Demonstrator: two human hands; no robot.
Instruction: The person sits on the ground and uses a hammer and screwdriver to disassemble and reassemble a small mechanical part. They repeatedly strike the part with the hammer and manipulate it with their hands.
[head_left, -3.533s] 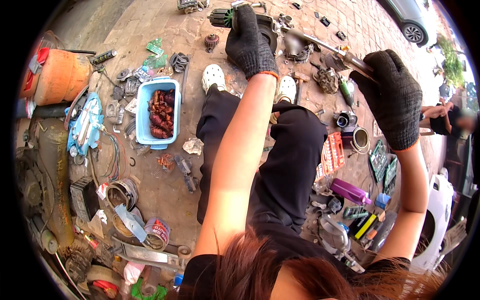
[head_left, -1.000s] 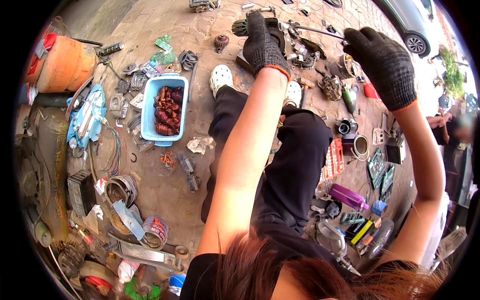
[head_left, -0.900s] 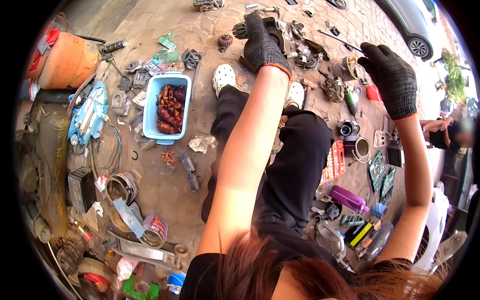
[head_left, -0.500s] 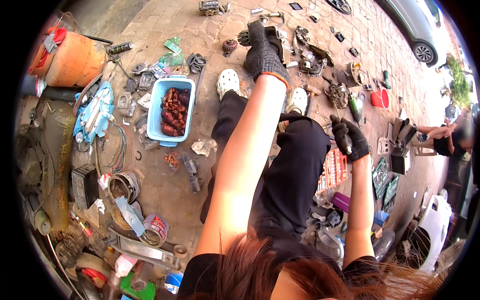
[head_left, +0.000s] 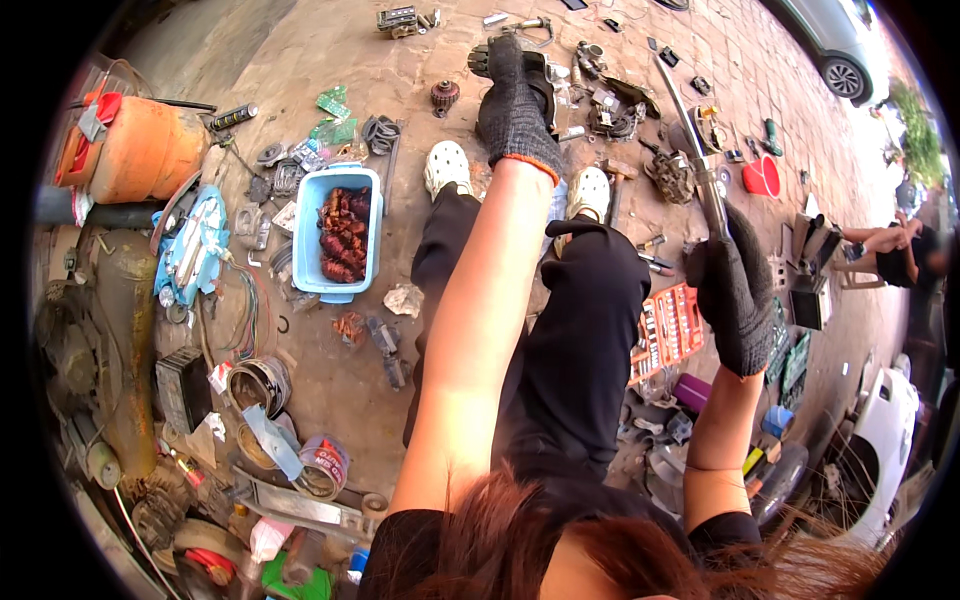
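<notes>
now right hand (head_left: 737, 300) grips metal rod (head_left: 690, 140).

Views: just the one, a head-worn fisheye.
Position: up on the person's head, hair at the lower edge.
Direction: straight down over the legs to the paved ground (head_left: 420, 390).
Range: close on the left hand (head_left: 515, 105) and right hand (head_left: 737, 300), forearms rising from below; blue tub (head_left: 338, 235) near.
Edges: lines bow at the rim; a car (head_left: 830, 45) curls into the top right.
</notes>
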